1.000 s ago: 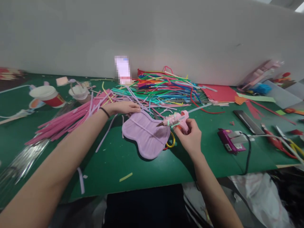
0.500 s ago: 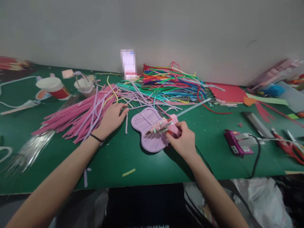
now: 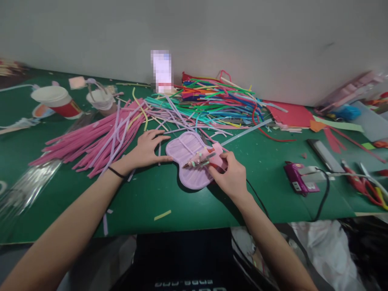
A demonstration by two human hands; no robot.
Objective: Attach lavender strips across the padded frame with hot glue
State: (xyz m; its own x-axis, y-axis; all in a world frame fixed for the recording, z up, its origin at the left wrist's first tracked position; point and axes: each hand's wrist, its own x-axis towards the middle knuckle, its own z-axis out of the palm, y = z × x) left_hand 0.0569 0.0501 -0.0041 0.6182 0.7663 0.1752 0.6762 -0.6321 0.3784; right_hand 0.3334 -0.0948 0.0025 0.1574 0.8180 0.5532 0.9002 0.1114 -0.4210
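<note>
A pink hot glue gun [image 3: 216,155] is in the grip of my right hand [image 3: 232,176], its nozzle pointing left above a lilac butterfly-like shape [image 3: 194,180] made of pipe cleaners. A long clear glue stick [image 3: 247,132] sticks out of the gun's back. My left hand [image 3: 148,149] has its fingers apart, with the thumb at the left edge of the lilac shape; whether it touches, I cannot tell. Beside that hand lie a bundle of pink pipe cleaners [image 3: 91,141] and a few loose lilac ones.
Many coloured pipe cleaners [image 3: 212,101] lie heaped along the wall, near a phone [image 3: 162,72]. Paper cups [image 3: 54,99] stand at the left. On the right are a purple box [image 3: 295,178], scissors [image 3: 371,192] and red paper [image 3: 287,115]. A black cord [image 3: 257,198] trails beside my right arm.
My left hand has moved from the pink bundle toward the lilac shape, its fingers spreading and the thumb reaching the edge. The glue gun stays over the shape. The view has shifted slightly.
</note>
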